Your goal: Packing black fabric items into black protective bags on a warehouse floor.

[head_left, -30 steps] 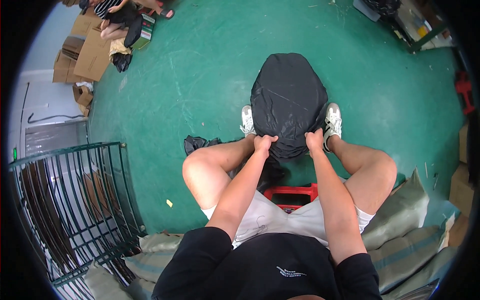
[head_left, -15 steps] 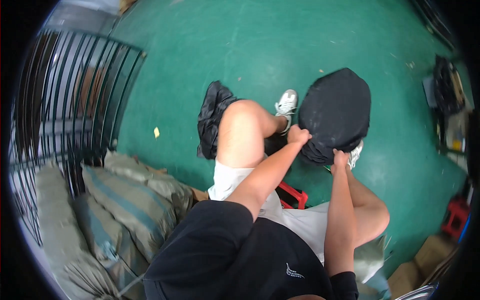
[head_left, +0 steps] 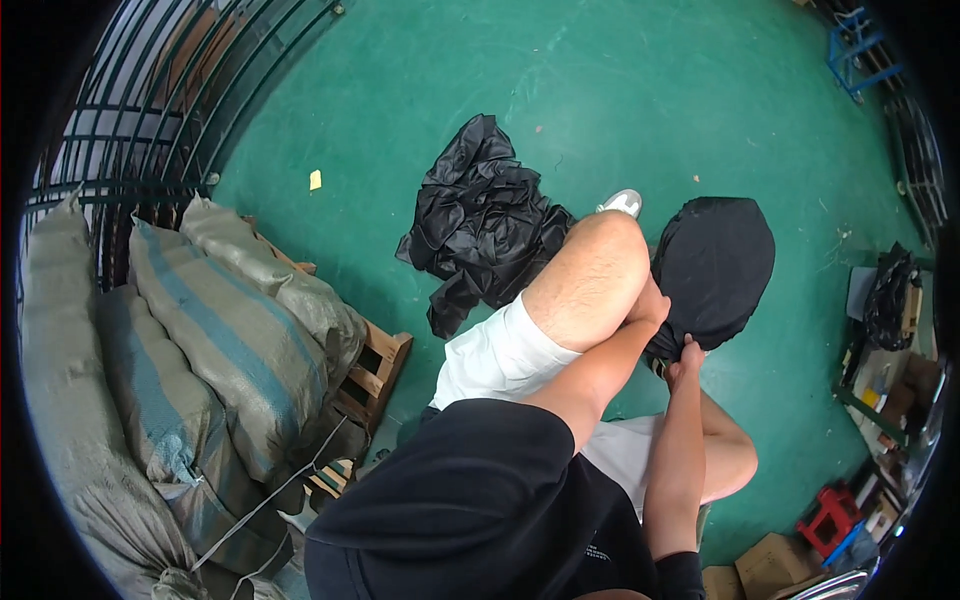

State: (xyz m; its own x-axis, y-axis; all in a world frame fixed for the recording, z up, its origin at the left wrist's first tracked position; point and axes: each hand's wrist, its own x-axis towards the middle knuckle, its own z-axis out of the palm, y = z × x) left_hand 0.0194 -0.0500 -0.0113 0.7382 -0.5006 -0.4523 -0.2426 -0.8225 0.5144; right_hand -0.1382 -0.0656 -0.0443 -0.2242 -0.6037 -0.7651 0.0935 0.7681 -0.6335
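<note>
A rounded, full black cloth bag (head_left: 715, 265) is in front of me, between my legs to the right. At its near left edge my left hand (head_left: 653, 300) is closed on the gathered cloth, partly hidden behind my left knee. My right hand (head_left: 686, 358) pinches the bag's near lower edge. What fills the bag is hidden. To the left of my bent left leg lies a crumpled heap of thin, shiny black cloth (head_left: 485, 215) on the floor.
Full woven sacks (head_left: 220, 325) with blue stripes lean at the left beside a wooden pallet (head_left: 385, 365) and a green metal railing (head_left: 120, 150). At the right are a red plastic stool (head_left: 830, 522), cardboard boxes (head_left: 775, 565) and a black plastic bag (head_left: 890, 300).
My view has swung left, uncovering more of the black cloth heap. My hands have come closer together along the bag's near edge, and my left knee now covers part of my left hand.
</note>
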